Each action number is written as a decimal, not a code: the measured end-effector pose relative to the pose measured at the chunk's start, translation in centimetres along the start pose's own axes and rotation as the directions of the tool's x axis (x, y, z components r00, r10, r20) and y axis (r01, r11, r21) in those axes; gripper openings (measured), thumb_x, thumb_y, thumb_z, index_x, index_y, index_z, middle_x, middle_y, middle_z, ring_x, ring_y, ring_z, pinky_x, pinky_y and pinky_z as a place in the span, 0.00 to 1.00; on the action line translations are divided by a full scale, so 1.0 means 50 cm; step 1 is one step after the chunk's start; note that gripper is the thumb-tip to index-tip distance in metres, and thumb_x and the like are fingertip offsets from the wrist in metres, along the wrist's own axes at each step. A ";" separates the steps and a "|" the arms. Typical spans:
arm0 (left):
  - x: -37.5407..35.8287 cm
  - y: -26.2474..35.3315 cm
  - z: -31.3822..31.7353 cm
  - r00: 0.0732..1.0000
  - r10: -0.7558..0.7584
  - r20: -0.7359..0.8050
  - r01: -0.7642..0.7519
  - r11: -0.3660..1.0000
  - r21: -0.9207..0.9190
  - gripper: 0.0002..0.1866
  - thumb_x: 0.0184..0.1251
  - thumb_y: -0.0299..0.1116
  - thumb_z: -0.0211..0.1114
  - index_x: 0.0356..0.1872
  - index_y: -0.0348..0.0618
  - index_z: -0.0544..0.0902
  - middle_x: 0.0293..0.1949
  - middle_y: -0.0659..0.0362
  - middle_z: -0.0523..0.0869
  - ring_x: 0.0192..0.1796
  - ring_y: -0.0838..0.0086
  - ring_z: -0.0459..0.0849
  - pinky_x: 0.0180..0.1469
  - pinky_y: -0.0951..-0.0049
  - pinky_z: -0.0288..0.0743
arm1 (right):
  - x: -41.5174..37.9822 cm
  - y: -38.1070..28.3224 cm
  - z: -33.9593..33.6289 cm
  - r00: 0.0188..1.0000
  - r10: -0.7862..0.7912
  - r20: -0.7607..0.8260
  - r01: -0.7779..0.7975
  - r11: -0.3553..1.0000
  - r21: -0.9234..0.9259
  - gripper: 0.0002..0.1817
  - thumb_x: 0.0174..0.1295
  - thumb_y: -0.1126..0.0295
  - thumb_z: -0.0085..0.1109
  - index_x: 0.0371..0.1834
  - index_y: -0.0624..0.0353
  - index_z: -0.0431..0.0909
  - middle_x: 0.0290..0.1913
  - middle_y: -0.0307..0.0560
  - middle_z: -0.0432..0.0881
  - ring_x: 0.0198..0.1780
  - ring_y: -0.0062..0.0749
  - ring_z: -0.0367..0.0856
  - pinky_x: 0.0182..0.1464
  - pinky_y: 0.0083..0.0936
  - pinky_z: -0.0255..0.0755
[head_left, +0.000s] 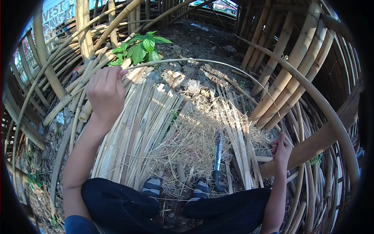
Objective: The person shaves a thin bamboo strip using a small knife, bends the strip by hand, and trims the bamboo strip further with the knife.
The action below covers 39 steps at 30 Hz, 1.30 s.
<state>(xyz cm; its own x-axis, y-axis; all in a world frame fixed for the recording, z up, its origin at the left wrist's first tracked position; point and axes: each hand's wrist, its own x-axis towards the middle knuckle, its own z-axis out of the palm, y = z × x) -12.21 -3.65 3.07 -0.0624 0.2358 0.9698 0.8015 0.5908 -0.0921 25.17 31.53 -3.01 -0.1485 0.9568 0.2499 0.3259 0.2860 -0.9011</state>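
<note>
A long thin bamboo strip (202,60) arches across the view from one hand to the other. At the upper left, my left hand (106,89) is closed round its left end, near a leafy green plant (143,48). Lower down on the right, my right hand (281,149) is closed on the strip's other end, beside a thick bamboo pole. Between my knees and the rubble, a long blade with a dark handle (219,156) lies on a heap of pale shavings (187,136). Neither hand touches it.
Split bamboo slats (132,128) lie left of the shavings, with more slats (235,136) to the right. Thick poles (300,70) stand at the upper right. A curved pole (311,87) crosses the right side. Stony ground (187,39) lies ahead.
</note>
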 end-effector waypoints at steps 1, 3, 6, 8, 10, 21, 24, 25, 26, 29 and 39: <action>0.006 -0.009 0.001 1.000 -0.016 -0.009 0.016 1.000 0.021 0.02 0.60 0.25 0.64 0.31 0.39 0.80 0.27 0.55 0.79 0.32 0.59 0.78 0.35 0.61 0.69 | -0.004 -0.003 0.005 0.997 0.028 0.074 -0.028 1.000 -0.002 0.29 0.65 0.44 0.57 0.22 0.62 0.74 0.12 0.34 0.66 0.14 0.15 0.64 0.17 0.15 0.55; 0.021 -0.021 0.004 0.999 -0.028 -0.021 0.029 0.999 0.041 0.01 0.59 0.25 0.64 0.31 0.40 0.80 0.27 0.55 0.79 0.32 0.59 0.79 0.35 0.61 0.69 | -0.023 -0.020 0.013 0.972 0.072 0.223 -0.071 0.997 -0.009 0.20 0.64 0.53 0.64 0.33 0.61 0.75 0.15 0.33 0.69 0.16 0.15 0.65 0.19 0.15 0.56; 0.047 -0.029 0.005 0.998 -0.028 -0.058 0.034 0.994 0.101 0.01 0.59 0.25 0.64 0.30 0.42 0.80 0.27 0.56 0.81 0.32 0.59 0.79 0.35 0.60 0.69 | -0.046 -0.020 0.035 0.936 0.024 0.352 -0.025 1.000 -0.001 0.17 0.61 0.60 0.67 0.37 0.63 0.74 0.20 0.34 0.72 0.18 0.14 0.67 0.21 0.15 0.59; 0.067 -0.027 0.006 0.997 -0.053 -0.057 0.061 0.988 0.139 0.02 0.61 0.24 0.62 0.33 0.42 0.81 0.30 0.56 0.83 0.34 0.58 0.81 0.36 0.62 0.72 | -0.064 -0.036 0.045 0.933 0.069 0.353 -0.051 0.997 -0.061 0.17 0.58 0.64 0.69 0.41 0.64 0.74 0.24 0.35 0.74 0.21 0.14 0.70 0.24 0.14 0.61; 0.088 -0.034 0.011 0.996 -0.039 -0.084 0.051 0.988 0.149 0.02 0.61 0.25 0.63 0.33 0.42 0.81 0.30 0.55 0.83 0.33 0.58 0.81 0.36 0.61 0.72 | -0.067 -0.026 0.053 0.874 0.055 0.482 -0.039 0.998 -0.043 0.19 0.58 0.65 0.70 0.43 0.66 0.73 0.24 0.36 0.75 0.22 0.15 0.71 0.24 0.15 0.63; 0.139 -0.051 0.007 0.987 -0.025 -0.159 0.063 0.970 0.237 0.02 0.57 0.24 0.63 0.30 0.44 0.81 0.28 0.59 0.83 0.34 0.62 0.82 0.38 0.63 0.73 | -0.094 -0.038 0.060 0.797 -0.001 0.604 0.120 0.980 -0.157 0.29 0.58 0.63 0.70 0.54 0.73 0.69 0.25 0.42 0.79 0.26 0.21 0.77 0.30 0.21 0.70; 0.141 -0.052 0.006 0.988 -0.021 -0.155 0.060 0.966 0.251 0.02 0.57 0.25 0.63 0.30 0.44 0.81 0.28 0.59 0.83 0.34 0.62 0.82 0.37 0.63 0.73 | -0.087 -0.039 0.056 0.825 0.008 0.564 0.127 0.972 -0.199 0.28 0.58 0.62 0.69 0.53 0.73 0.70 0.27 0.44 0.81 0.27 0.21 0.78 0.31 0.21 0.71; 0.141 -0.051 0.006 0.987 -0.021 -0.157 0.060 0.966 0.252 0.02 0.57 0.25 0.63 0.30 0.44 0.81 0.28 0.59 0.83 0.34 0.62 0.82 0.37 0.63 0.73 | -0.085 -0.038 0.054 0.826 0.006 0.564 0.128 0.972 -0.198 0.28 0.58 0.62 0.69 0.53 0.73 0.70 0.27 0.44 0.81 0.27 0.21 0.78 0.31 0.21 0.71; 0.140 -0.051 0.006 0.989 -0.021 -0.143 0.055 0.971 0.234 0.01 0.59 0.25 0.62 0.31 0.43 0.81 0.28 0.57 0.83 0.33 0.60 0.82 0.37 0.62 0.73 | -0.081 -0.036 0.052 0.825 0.022 0.565 0.125 0.968 -0.220 0.29 0.58 0.61 0.69 0.53 0.73 0.71 0.28 0.46 0.82 0.29 0.24 0.80 0.33 0.23 0.72; 0.137 -0.051 0.008 0.994 -0.005 -0.111 0.030 0.975 0.219 0.02 0.60 0.24 0.62 0.32 0.43 0.81 0.28 0.56 0.82 0.33 0.58 0.81 0.36 0.62 0.72 | -0.063 -0.017 0.045 0.847 0.028 0.531 0.161 0.939 -0.305 0.30 0.57 0.59 0.70 0.54 0.73 0.70 0.28 0.46 0.81 0.28 0.23 0.79 0.33 0.23 0.72; 0.042 -0.037 0.028 0.978 0.197 0.069 -0.192 0.978 -0.080 0.08 0.48 0.18 0.60 0.30 0.42 0.79 0.28 0.59 0.76 0.36 0.63 0.75 0.40 0.63 0.65 | -0.004 -0.020 -0.059 0.795 -0.387 -0.468 0.000 0.771 -0.637 0.41 0.54 0.65 0.71 0.68 0.66 0.59 0.44 0.58 0.80 0.45 0.53 0.82 0.51 0.38 0.72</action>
<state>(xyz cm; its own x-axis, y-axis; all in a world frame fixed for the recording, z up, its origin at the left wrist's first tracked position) -14.64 -3.16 4.94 0.0561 0.4006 0.9146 0.8436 0.4709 -0.2580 27.63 31.21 -1.09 0.1931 0.6743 0.7127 0.8459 0.2536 -0.4691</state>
